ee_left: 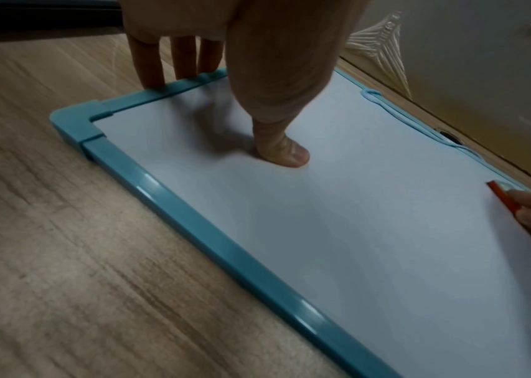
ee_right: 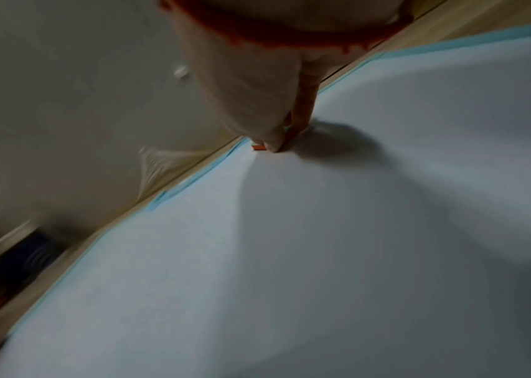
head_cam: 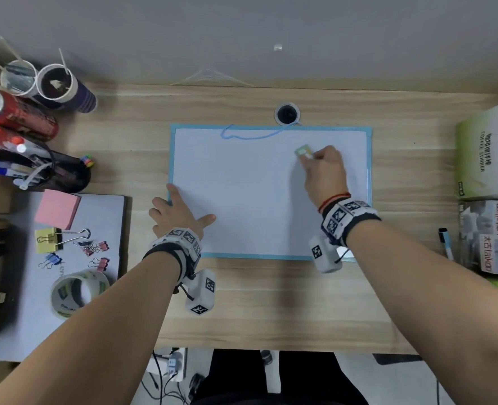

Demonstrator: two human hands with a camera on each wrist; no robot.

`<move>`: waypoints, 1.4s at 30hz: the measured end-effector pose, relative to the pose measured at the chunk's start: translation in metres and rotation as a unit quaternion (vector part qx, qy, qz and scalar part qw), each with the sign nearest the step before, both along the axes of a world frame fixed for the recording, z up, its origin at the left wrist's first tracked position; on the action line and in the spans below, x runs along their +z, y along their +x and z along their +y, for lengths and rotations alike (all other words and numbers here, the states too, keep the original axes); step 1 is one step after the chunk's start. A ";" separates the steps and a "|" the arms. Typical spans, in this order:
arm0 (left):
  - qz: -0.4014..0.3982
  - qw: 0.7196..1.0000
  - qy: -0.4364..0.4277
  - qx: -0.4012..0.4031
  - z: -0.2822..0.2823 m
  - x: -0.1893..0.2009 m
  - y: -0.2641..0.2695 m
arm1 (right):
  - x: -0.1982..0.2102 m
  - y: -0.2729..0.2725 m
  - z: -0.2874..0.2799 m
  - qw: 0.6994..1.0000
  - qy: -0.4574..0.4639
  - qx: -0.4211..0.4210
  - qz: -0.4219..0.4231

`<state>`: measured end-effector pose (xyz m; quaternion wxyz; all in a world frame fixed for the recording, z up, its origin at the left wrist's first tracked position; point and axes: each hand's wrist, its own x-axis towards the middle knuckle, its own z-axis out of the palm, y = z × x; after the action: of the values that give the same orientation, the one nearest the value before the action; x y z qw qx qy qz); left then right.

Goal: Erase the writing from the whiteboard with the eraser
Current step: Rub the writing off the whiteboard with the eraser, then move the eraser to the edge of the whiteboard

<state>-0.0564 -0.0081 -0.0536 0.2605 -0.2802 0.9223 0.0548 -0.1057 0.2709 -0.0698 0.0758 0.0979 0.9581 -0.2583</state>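
Observation:
A blue-framed whiteboard lies flat in the middle of the wooden desk, and its white surface shows no marks that I can see. My right hand pinches a small eraser with a green top and an orange underside, pressed on the board's upper right area. In the right wrist view the eraser peeks out under my fingertips near the far frame. My left hand lies flat at the board's lower left. Its thumb presses the white surface and its fingers rest at the left frame.
A blue hanging cord lies along the board's top edge, below a cable hole. At the left are cans, paper cups, a pen holder, sticky notes, binder clips and a tape roll. Boxes and a marker sit right.

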 end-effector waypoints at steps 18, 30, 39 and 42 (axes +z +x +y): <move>-0.004 1.000 0.000 -0.003 -0.001 -0.001 0.000 | -0.001 0.003 -0.018 1.000 -0.014 0.000 0.011; -0.009 1.000 0.009 0.026 -0.001 0.003 -0.008 | 0.012 0.061 -0.073 0.977 -0.025 0.206 -0.042; -0.023 0.998 0.029 0.060 -0.006 0.015 -0.013 | 0.028 0.055 0.049 0.985 0.014 -0.161 -0.060; -0.022 0.996 0.039 0.074 -0.003 0.020 -0.014 | 0.019 0.065 0.077 0.969 0.035 -0.222 -0.104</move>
<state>-0.0699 -0.0110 -0.0336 0.2870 -0.3383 0.8902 0.1035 -0.0411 0.3482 -0.0511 0.1125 0.3371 0.9076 -0.2237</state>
